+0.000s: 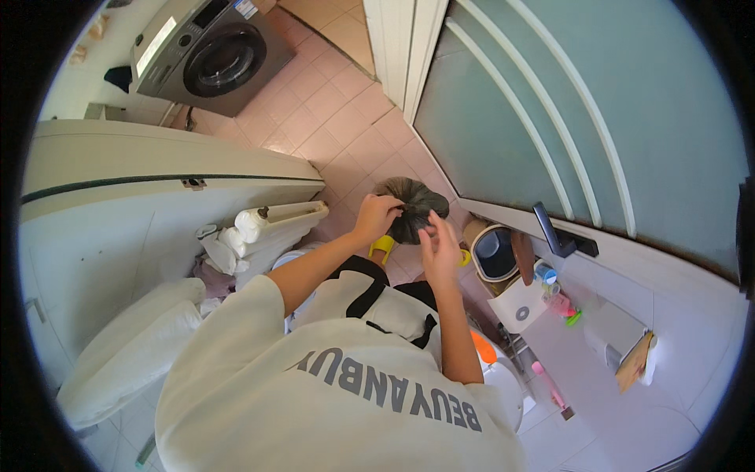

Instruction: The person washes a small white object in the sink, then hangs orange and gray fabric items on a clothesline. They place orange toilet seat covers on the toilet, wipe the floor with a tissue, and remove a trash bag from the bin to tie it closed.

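A dark grey plastic bag (405, 189), gathered together at its top, hangs in front of me over the pink floor. My left hand (380, 216) pinches the bunched plastic near its middle, fingers closed. On the bag's right side is my right hand (440, 245), fingers stretched and somewhat apart at its edge. Whether those fingertips touch the plastic I cannot tell. Below the bag, a yellow slipper (382, 247) shows on my foot.
At right stands a bin (495, 253) with a dark inside, beside a glass-paned door (543, 118) with a black handle (553, 230). Bottles (560, 303) sit on a white ledge. A white rack (275, 224) is at left, a washing machine (224, 63) far left.
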Available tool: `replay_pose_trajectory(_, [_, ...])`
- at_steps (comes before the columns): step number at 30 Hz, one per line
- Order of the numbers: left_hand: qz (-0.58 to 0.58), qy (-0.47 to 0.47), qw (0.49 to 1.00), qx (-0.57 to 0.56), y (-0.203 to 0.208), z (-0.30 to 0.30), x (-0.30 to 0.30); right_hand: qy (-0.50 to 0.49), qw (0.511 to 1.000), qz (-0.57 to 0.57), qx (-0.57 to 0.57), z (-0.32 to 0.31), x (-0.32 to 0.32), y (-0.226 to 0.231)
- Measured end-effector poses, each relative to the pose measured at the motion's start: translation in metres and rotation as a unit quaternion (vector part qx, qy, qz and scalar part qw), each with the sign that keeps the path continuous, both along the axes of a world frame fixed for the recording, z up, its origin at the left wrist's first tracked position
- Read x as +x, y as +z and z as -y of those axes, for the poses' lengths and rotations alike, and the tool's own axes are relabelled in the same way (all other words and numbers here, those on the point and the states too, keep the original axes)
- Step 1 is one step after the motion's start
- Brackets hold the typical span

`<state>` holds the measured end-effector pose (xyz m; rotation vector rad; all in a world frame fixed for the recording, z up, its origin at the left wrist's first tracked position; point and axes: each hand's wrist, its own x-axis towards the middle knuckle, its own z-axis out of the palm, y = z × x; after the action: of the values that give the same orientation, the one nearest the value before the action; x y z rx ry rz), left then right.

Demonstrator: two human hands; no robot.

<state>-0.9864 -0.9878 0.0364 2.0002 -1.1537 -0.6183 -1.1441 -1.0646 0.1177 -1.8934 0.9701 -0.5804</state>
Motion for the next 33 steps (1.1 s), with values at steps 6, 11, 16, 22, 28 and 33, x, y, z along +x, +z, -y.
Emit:
replay_pose_trajectory(6, [-0.011, 0.003, 0.994, 0.112, -0.121, -0.029, 0.032, 0.108, 0.971, -0.212, 0.019, -0.016, -0.078, -0.065])
replay_pose_trajectory(11, [0.006, 0.165, 0.960, 0.227, -0.225, -0.037, 0.075, 0.077, 0.953, -0.282, 0.075, -0.046, -0.131, -0.100])
replay_pose_trajectory(16, [-0.116, 0.356, 0.898, 0.233, -0.369, -0.094, 0.139, 0.052, 0.932, -0.332, 0.139, -0.063, -0.166, -0.124])
replay_pose_trajectory(22, [-0.239, 0.479, 0.818, 0.213, -0.407, -0.089, 0.181, 0.020, 0.907, -0.369, 0.204, -0.072, -0.192, -0.171])
replay_pose_trajectory(28, [-0.337, 0.641, 0.683, 0.096, -0.447, -0.082, 0.197, 0.000, 0.884, -0.400, 0.243, -0.078, -0.205, -0.198])
replay_pose_trajectory(33, [-0.363, 0.623, 0.680, 0.131, -0.426, -0.083, 0.180, 0.002, 0.897, -0.373, 0.237, -0.079, -0.219, -0.206])
